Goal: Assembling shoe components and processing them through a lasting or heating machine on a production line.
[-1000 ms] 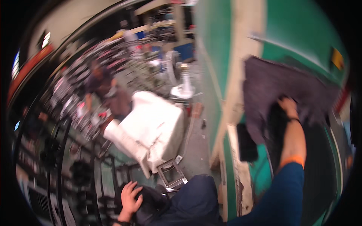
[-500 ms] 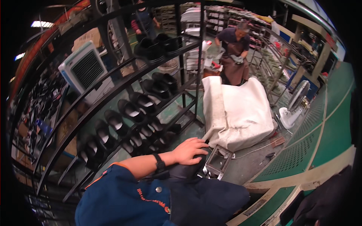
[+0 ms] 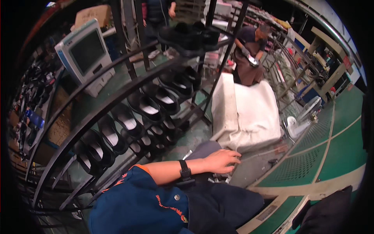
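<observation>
My left hand [image 3: 221,160] is stretched out palm down, with its fingers extended and nothing in them. A dark watch is on its wrist. The hand is beside my grey-trousered knee [image 3: 202,150], just in front of a box-like bulk under an off-white cloth [image 3: 255,113]. Whether the palm touches anything is hidden. Left of the hand, black shoes [image 3: 148,107] with pale insoles stand in rows on a dark metal rack [image 3: 91,123]. My right hand is out of view.
Green perforated panels [image 3: 300,165] with cream edges run along my right. Behind the cloth-covered bulk a person in a brown apron [image 3: 249,64] holds a whitish object. A white fan [image 3: 298,126] stands at right, an air cooler [image 3: 85,54] at left. Another person [image 3: 157,19] stands farther back.
The view has shifted, and the rack and shoes look larger. My left hand now reaches farther right, over where the small metal frame showed. The aproned person has bent lower, with a whitish object in hand.
</observation>
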`<state>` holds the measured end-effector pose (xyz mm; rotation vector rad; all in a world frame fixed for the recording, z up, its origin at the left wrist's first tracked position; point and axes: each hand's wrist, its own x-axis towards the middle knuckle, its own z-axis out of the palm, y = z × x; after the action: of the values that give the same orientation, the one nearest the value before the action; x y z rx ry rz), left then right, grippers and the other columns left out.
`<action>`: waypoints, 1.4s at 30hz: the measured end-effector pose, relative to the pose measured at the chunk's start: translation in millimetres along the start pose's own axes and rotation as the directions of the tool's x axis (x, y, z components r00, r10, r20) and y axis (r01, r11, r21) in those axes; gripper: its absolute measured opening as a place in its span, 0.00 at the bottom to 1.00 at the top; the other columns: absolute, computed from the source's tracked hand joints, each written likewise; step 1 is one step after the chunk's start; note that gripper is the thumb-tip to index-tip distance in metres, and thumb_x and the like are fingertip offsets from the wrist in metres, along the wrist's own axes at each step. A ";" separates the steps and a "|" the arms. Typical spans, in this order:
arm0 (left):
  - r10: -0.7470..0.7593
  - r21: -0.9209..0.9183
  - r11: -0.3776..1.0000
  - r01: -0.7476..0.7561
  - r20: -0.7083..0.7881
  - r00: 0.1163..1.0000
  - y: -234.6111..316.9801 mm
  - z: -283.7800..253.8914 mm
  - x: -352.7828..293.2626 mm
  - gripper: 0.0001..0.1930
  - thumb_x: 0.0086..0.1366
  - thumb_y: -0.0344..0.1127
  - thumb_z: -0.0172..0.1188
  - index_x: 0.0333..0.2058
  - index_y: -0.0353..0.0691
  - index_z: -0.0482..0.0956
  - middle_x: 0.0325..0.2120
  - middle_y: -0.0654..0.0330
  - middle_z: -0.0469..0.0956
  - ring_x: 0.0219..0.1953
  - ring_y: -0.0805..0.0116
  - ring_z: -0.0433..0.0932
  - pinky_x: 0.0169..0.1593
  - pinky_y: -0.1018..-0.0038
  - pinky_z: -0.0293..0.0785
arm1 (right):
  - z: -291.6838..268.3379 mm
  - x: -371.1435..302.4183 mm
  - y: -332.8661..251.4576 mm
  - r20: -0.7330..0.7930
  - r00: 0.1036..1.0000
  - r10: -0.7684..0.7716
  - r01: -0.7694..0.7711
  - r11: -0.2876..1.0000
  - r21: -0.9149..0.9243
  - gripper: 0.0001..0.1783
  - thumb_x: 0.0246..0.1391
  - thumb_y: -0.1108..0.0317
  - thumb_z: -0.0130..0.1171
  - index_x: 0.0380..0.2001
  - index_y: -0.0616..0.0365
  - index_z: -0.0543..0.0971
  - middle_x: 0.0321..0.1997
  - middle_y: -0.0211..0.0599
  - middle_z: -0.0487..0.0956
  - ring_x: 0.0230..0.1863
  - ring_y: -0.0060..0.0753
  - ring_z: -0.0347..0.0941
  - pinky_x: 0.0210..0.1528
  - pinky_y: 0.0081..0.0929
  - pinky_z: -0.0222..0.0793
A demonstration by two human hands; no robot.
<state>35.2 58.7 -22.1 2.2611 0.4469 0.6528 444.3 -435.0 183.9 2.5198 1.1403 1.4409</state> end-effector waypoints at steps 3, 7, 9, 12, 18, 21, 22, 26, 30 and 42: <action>0.109 -0.138 0.984 -0.111 -0.023 0.994 8.8 1.3 5.0 0.25 0.61 0.38 0.60 0.58 0.42 0.76 0.63 0.48 0.69 0.63 0.46 0.71 0.62 0.57 0.71 | -38.7 13.5 -3.0 -0.066 0.975 0.212 -0.202 0.970 0.138 0.49 0.47 0.36 0.73 0.61 0.64 0.74 0.58 0.55 0.78 0.54 0.54 0.77 0.60 0.45 0.72; 0.262 -0.410 0.880 -0.241 -0.004 0.965 67.3 -6.6 47.4 0.36 0.61 0.40 0.64 0.67 0.45 0.65 0.68 0.48 0.62 0.66 0.46 0.66 0.64 0.59 0.69 | -112.9 63.4 71.1 0.087 0.676 0.732 -0.546 0.418 0.726 0.34 0.58 0.51 0.57 0.62 0.61 0.74 0.62 0.54 0.76 0.59 0.53 0.75 0.62 0.46 0.71; 0.418 -0.592 0.735 -0.332 0.009 0.909 99.7 11.3 72.2 0.42 0.62 0.44 0.65 0.71 0.43 0.57 0.69 0.46 0.59 0.68 0.47 0.64 0.66 0.61 0.66 | -137.7 76.1 21.4 0.043 0.743 0.668 -0.480 0.486 0.730 0.31 0.64 0.54 0.48 0.65 0.60 0.70 0.63 0.53 0.74 0.62 0.53 0.72 0.65 0.48 0.68; 0.521 -0.876 0.461 -0.142 0.138 0.842 158.2 22.4 87.4 0.48 0.65 0.50 0.63 0.74 0.42 0.45 0.70 0.42 0.55 0.70 0.49 0.62 0.68 0.62 0.64 | -172.7 101.5 -171.5 0.038 0.828 0.559 -0.482 0.676 0.557 0.35 0.65 0.49 0.43 0.68 0.60 0.66 0.64 0.52 0.72 0.64 0.51 0.69 0.68 0.48 0.63; 0.239 -0.830 0.051 0.556 0.550 0.800 148.1 22.1 33.6 0.48 0.74 0.56 0.53 0.76 0.47 0.30 0.68 0.46 0.57 0.66 0.63 0.63 0.66 0.71 0.62 | -32.8 71.0 -282.6 0.707 0.703 0.072 -0.523 -0.622 0.583 0.35 0.66 0.43 0.44 0.62 0.63 0.72 0.62 0.49 0.76 0.63 0.46 0.71 0.67 0.42 0.65; -0.234 -0.709 -0.238 0.664 0.705 0.669 110.2 43.0 -10.4 0.38 0.74 0.51 0.52 0.74 0.44 0.49 0.63 0.51 0.68 0.57 0.66 0.74 0.59 0.69 0.71 | 50.5 -12.2 -342.8 0.834 0.527 -0.161 -0.464 -0.877 0.124 0.19 0.65 0.56 0.54 0.45 0.62 0.79 0.52 0.50 0.81 0.60 0.53 0.73 0.69 0.51 0.63; -0.244 -0.541 -0.435 0.720 0.841 0.483 75.0 66.7 -22.7 0.27 0.73 0.50 0.51 0.62 0.39 0.71 0.52 0.54 0.80 0.48 0.65 0.80 0.54 0.69 0.76 | 70.5 -34.6 -367.4 0.879 0.426 -0.217 -0.468 -0.883 0.009 0.17 0.64 0.58 0.55 0.44 0.62 0.80 0.49 0.48 0.82 0.57 0.51 0.75 0.67 0.49 0.66; -0.248 -0.539 -0.509 0.671 0.838 0.485 4.4 93.3 -59.6 0.22 0.74 0.49 0.50 0.52 0.37 0.79 0.45 0.57 0.84 0.41 0.67 0.83 0.48 0.68 0.79 | 123.1 -95.6 -407.5 0.960 0.080 -0.269 -0.591 -0.788 -0.172 0.15 0.64 0.60 0.54 0.44 0.59 0.81 0.44 0.40 0.84 0.48 0.41 0.79 0.56 0.42 0.75; -0.375 -0.608 -0.423 0.672 0.792 0.481 0.8 61.4 -61.6 0.20 0.74 0.47 0.49 0.52 0.37 0.79 0.46 0.57 0.84 0.41 0.68 0.83 0.48 0.70 0.80 | 136.1 -94.5 -438.4 0.925 0.063 -0.374 -0.593 -0.760 -0.266 0.15 0.64 0.59 0.54 0.43 0.59 0.81 0.43 0.40 0.84 0.47 0.41 0.80 0.54 0.43 0.76; -0.352 -0.563 0.487 0.667 0.573 0.740 -11.7 83.1 25.0 0.42 0.73 0.51 0.51 0.75 0.36 0.45 0.72 0.48 0.54 0.73 0.59 0.55 0.72 0.67 0.53 | 136.5 -66.5 -445.9 0.938 0.144 -0.314 -0.786 -0.613 -0.084 0.16 0.66 0.60 0.55 0.42 0.64 0.82 0.38 0.37 0.82 0.40 0.33 0.79 0.46 0.31 0.77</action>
<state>101.6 33.0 -72.9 1.2724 0.5168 0.0043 268.3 -104.8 -102.3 -1.2475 0.0432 1.0360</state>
